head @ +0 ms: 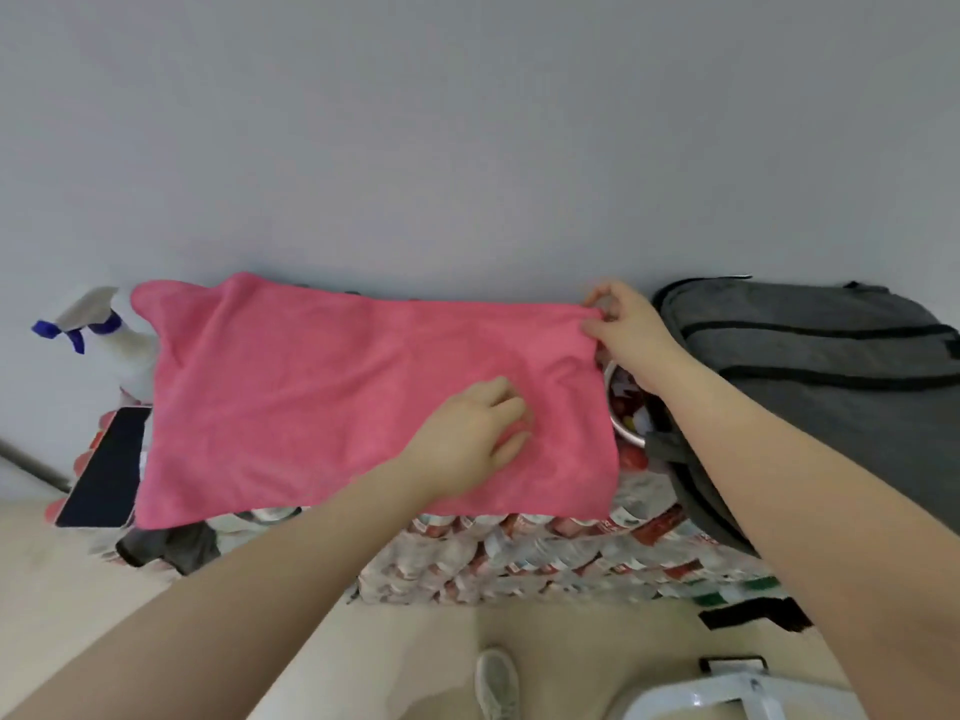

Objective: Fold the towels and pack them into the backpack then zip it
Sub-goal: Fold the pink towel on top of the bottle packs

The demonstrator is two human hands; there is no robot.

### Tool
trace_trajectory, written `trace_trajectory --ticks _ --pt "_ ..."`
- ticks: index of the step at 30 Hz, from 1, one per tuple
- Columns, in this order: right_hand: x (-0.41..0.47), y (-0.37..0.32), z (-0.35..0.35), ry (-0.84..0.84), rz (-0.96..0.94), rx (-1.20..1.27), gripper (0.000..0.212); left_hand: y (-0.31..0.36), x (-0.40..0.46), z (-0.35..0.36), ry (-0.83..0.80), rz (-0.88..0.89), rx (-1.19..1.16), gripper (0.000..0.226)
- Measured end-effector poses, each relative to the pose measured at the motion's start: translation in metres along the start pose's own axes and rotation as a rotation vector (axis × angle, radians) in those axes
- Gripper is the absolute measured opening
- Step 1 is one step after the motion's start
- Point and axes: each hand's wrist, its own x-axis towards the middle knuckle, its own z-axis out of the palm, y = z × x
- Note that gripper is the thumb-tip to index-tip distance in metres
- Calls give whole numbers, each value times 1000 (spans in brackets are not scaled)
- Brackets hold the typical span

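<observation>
The backpack [810,356] at the right of the frame is cut off by the edge. The pink towel [337,397] hides most of the patterned table [545,558], part of a spray bottle [111,335] at the left, and much of a metal bowl [626,407], whose contents are too blurred to tell.

Both your arms are bare and reach in from the bottom corners toward frame centre. Your left hand [475,433] lies palm-down just right of centre, fingers loosely spread and slightly bent, wrist straight. Your right hand [626,330] sits higher, centre-right, thumb and fingertips pinched together, wrist bent a little, forearm running down to the lower right edge.
</observation>
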Motion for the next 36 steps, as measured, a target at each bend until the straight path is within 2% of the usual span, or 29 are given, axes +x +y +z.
trace_trajectory --ticks 3,5,7,10,12,15,17,20,23,25,27,28,30,32,36 --pt "3 -16 -13 -115 -18 178 26 32 19 28 54 -121 -32 47" --pt "8 -25 -21 -184 -15 264 23 54 35 46 67 -323 -49 57" --pt "18 -30 -31 -241 -6 327 21 72 50 65 79 -532 -69 56" --pt "32 -30 -42 -316 -5 356 20 91 69 86 69 -709 -43 53" --pt "38 -26 -45 -350 -24 339 19 94 78 91 106 -819 -49 46" --pt "47 -17 -48 -370 -34 295 21 96 82 89 173 -936 -101 18" --pt "55 -11 -53 -312 -121 96 22 99 80 88 202 -905 -134 8" --pt "73 -6 -67 -153 -407 -475 26 112 78 83 182 -752 -208 12" --pt "86 7 -71 -217 -419 -765 30 125 82 76 -26 -710 -317 16" --pt "83 14 -65 -282 -387 -967 30 127 84 67 -211 -746 -433 34" --pt "74 11 -53 -294 -435 -1084 31 124 81 53 -296 -778 -579 49" --pt "68 6 -45 -282 -501 -1082 32 121 78 45 -262 -796 -616 51" --pt "56 -9 -23 -314 -670 -1008 31 109 67 28 -68 -843 -583 42" --pt "42 -26 7 -424 -803 -865 27 90 50 11 178 -919 -550 30" --pt "20 -67 75 -611 -983 -662 26 42 -10 -30 594 -1124 -581 24"
